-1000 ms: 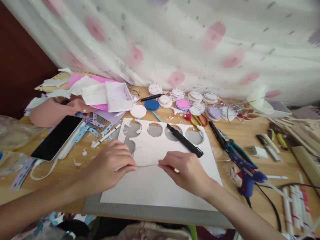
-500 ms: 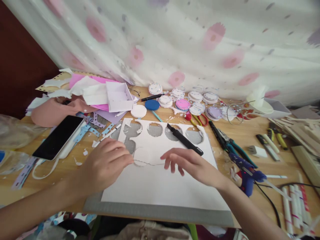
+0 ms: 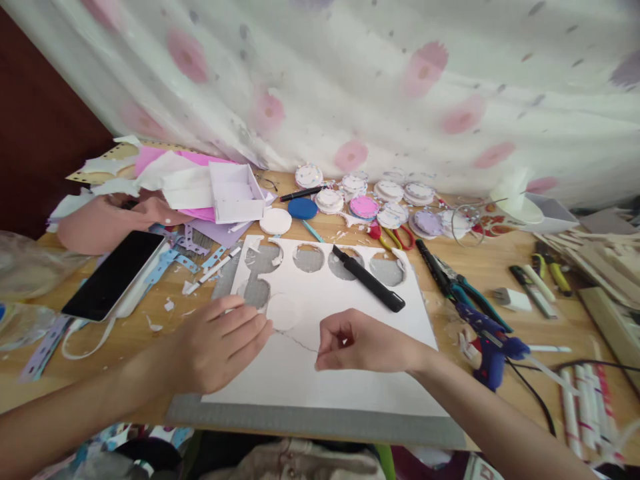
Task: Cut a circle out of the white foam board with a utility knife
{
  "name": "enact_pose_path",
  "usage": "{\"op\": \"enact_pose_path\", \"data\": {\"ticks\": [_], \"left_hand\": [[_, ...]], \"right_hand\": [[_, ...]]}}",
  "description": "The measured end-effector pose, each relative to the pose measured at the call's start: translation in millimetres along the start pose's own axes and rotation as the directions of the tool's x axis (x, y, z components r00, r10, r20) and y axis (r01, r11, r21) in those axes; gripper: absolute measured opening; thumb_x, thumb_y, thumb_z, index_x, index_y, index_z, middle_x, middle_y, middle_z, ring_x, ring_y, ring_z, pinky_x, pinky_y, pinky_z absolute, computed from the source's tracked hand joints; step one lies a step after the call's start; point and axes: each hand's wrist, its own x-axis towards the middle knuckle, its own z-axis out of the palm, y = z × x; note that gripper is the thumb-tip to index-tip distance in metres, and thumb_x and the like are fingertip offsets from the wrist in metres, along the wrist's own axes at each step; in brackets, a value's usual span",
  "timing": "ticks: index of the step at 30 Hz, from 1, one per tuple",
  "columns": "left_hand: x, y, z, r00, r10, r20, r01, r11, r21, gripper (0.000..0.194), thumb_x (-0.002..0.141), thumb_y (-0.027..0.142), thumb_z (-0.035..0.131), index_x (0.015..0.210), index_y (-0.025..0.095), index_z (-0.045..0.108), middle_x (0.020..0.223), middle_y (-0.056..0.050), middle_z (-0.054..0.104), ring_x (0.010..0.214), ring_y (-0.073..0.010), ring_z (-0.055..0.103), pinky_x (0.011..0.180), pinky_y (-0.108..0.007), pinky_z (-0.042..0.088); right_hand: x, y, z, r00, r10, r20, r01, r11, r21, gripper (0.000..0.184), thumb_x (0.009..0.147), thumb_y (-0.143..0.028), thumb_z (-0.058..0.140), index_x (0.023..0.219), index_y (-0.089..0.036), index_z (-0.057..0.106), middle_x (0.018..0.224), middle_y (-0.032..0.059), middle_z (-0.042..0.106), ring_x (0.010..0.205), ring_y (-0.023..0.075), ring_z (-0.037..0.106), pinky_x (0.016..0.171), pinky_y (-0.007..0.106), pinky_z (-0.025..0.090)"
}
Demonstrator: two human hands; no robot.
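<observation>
A white foam sheet [image 3: 320, 380] with several round holes along its far edge lies on a grey cutting mat [image 3: 300, 423]. A thin tear runs across the sheet between my hands, below a partly cut circle [image 3: 284, 312]. My left hand [image 3: 220, 343] lies flat on the sheet's left edge with its fingers stretched out, holding nothing. My right hand [image 3: 355, 343] is curled in a pinch on the sheet at the right end of the tear. A black craft knife [image 3: 370, 281] rests on the sheet beyond my right hand.
A phone [image 3: 115, 273] lies at the left by paper scraps and a white box [image 3: 235, 193]. Round decorated discs [image 3: 365, 207] and red scissors [image 3: 395, 235] sit at the back. Pliers [image 3: 450, 280], a blue glue gun [image 3: 493, 340] and its cable lie at the right.
My right hand let go, spread its fingers, then came back nearer to me and pinched the sheet again. My left hand flattened out. The tear now runs slanted towards my right hand.
</observation>
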Motion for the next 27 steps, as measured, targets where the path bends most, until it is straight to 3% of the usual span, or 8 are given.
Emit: {"op": "enact_pose_path", "data": {"ticks": [3,6,9,13,17,19,22,27], "left_hand": [[5.0,2.9,5.3,0.954,-0.294,0.061,0.297,0.888,-0.351,0.017,0.089,0.008,0.051,0.085,0.016,0.065,0.077,-0.002,0.068,0.076,-0.015,0.057,0.079,-0.033,0.042],[11.5,7.7,4.7,0.719,-0.504,0.478,0.674,0.338,-0.657,0.018,0.087,0.021,0.057,0.073,0.017,0.066,0.068,0.0,0.065,0.068,-0.0123,0.056,0.069,-0.025,0.043],[15.2,15.2,4.7,0.474,-0.211,0.855,0.754,-0.404,-0.518,0.026,0.075,0.04,0.069,0.067,0.016,0.066,0.061,0.0,0.063,0.058,-0.0105,0.054,0.057,-0.022,0.039],[15.7,23.3,8.4,0.51,0.132,0.85,0.602,-0.761,-0.243,0.043,0.056,0.052,0.079,0.058,0.013,0.061,0.052,0.001,0.056,0.047,-0.0074,0.046,0.051,-0.021,0.035],[13.8,8.9,6.5,0.556,-0.228,0.799,0.756,-0.26,-0.6,0.029,0.079,0.042,0.065,0.07,0.015,0.063,0.064,-0.001,0.061,0.061,-0.0123,0.054,0.06,-0.024,0.04],[12.2,-3.7,3.3,0.685,-0.489,0.54,0.716,0.318,-0.621,0.02,0.088,0.028,0.055,0.075,0.016,0.064,0.071,-0.002,0.063,0.072,-0.0147,0.055,0.07,-0.028,0.041],[10.4,-16.9,-1.2,0.933,-0.342,0.113,0.36,0.893,-0.27,0.02,0.091,0.012,0.047,0.081,0.015,0.064,0.077,-0.004,0.065,0.078,-0.0176,0.054,0.078,-0.035,0.04],[10.4,-16.8,-5.4,0.994,0.107,-0.013,-0.104,0.98,0.169,0.021,0.09,0.008,0.047,0.092,0.013,0.067,0.089,-0.008,0.07,0.087,-0.0197,0.058,0.081,-0.038,0.044]], "right_hand": [[-6.8,-5.0,5.5,0.916,-0.356,-0.187,0.176,0.774,-0.608,0.015,0.088,-0.018,0.055,0.074,-0.015,0.058,0.068,-0.0012,0.056,0.059,0.0091,0.046,0.051,0.022,0.031],[-12.8,-9.2,5.3,0.67,-0.743,-0.015,0.155,0.159,-0.975,0.023,0.09,-0.007,0.048,0.07,-0.016,0.056,0.067,0.001,0.055,0.06,0.0122,0.043,0.048,0.027,0.024],[-14.2,-10.4,1.7,0.411,-0.874,0.258,0.085,-0.245,-0.966,0.018,0.083,-0.01,0.064,0.067,-0.016,0.057,0.065,0.0001,0.056,0.058,0.0124,0.043,0.047,0.029,0.023],[-13.9,-10.7,-1.6,0.173,-0.905,0.388,0.005,-0.393,-0.919,0.02,0.07,-0.006,0.077,0.068,-0.015,0.06,0.067,0.0014,0.061,0.061,0.013,0.049,0.048,0.028,0.03],[-15.4,-4.1,-6.8,0.424,-0.897,0.125,0.106,-0.088,-0.99,0.01,0.087,-0.008,0.059,0.095,-0.013,0.063,0.074,0.0034,0.064,0.065,0.0134,0.053,0.052,0.027,0.039],[-15.3,1.2,-10.2,0.607,-0.79,-0.085,0.209,0.262,-0.942,0.024,0.093,-0.013,0.051,0.117,-0.014,0.055,0.079,0.0035,0.064,0.069,0.0132,0.056,0.059,0.026,0.044],[-12.3,5.4,-12.6,0.858,-0.462,-0.223,0.32,0.822,-0.47,0.038,0.095,-0.033,0.051,0.129,-0.017,0.045,0.084,0.0039,0.065,0.071,0.0123,0.058,0.063,0.025,0.047],[-2.7,4.0,-9.3,0.989,-0.11,0.098,0.089,0.977,0.196,0.043,0.094,-0.05,0.043,0.099,-0.012,0.063,0.068,0.0013,0.059,0.053,0.0072,0.044,0.05,0.021,0.035]]}}
